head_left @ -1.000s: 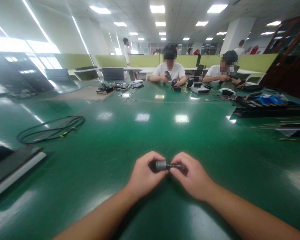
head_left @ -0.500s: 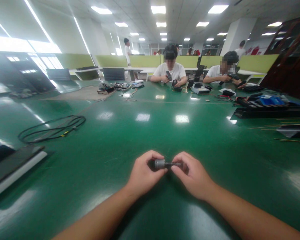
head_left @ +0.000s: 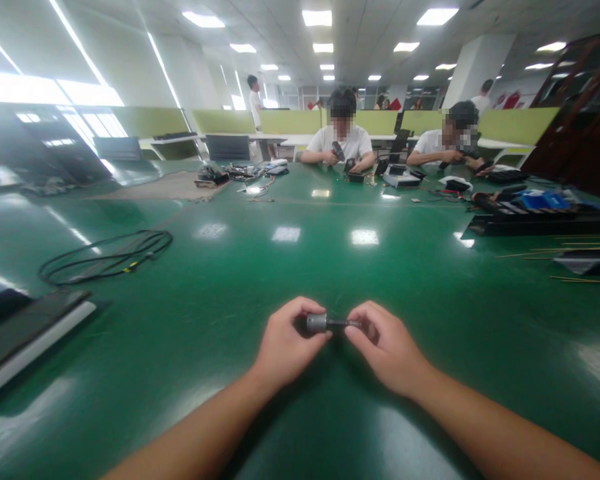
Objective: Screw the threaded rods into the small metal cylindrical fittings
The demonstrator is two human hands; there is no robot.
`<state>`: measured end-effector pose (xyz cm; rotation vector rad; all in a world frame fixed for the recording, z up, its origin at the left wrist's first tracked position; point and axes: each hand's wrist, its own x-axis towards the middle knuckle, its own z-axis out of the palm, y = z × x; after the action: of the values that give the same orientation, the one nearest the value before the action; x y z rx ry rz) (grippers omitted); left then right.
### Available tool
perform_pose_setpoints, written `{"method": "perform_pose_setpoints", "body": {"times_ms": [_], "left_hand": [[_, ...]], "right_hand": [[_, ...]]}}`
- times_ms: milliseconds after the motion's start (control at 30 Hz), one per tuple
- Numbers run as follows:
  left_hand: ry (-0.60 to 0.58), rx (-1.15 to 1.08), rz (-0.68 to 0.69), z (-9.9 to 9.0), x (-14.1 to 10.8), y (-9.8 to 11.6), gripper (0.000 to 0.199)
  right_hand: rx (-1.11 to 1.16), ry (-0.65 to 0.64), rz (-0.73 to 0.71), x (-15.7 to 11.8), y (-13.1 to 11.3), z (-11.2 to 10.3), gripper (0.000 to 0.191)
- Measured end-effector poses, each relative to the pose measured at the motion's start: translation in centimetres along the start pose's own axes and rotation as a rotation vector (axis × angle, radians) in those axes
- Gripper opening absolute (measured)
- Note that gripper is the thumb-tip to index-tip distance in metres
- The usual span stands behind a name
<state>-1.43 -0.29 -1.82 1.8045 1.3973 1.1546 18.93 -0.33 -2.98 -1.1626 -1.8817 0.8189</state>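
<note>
Over the green table, a short tool with a grey metal cylinder and a thin dark shank (head_left: 337, 323) lies level between my two hands; whether it is a hole saw or a socket bit I cannot tell. My left hand (head_left: 286, 343) closes its thumb and fingers around the grey cylinder (head_left: 317, 323) at the left end. With thumb and fingertips, my right hand (head_left: 389, 348) pinches the shank's right end, whose tip is partly hidden by the fingers.
A coiled black cable (head_left: 105, 259) and a dark flat device with a white edge (head_left: 40, 337) lie at left. Black trays with blue items (head_left: 545, 200) and thin yellowish rods (head_left: 535, 253) sit at right. Across the green table (head_left: 260, 267), two people work with tools.
Both hands have shifted slightly up with the tool. My right hand sits a little farther along the shank, so more of its dark length shows between the hands.
</note>
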Motion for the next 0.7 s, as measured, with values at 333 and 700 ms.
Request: {"method": "perform_pose_setpoints", "body": {"times_ms": [333,700], "left_hand": [[0.001,-0.005,-0.033,-0.13,0.26,-0.42,0.020],[0.007,-0.018,-0.049,-0.09,0.63,-0.71,0.020]], "right_hand": [[0.005,0.009,0.016,0.18,0.18,0.05,0.008],[0.008,0.014,0.022,0.06,0.37,0.09,0.009]]}}
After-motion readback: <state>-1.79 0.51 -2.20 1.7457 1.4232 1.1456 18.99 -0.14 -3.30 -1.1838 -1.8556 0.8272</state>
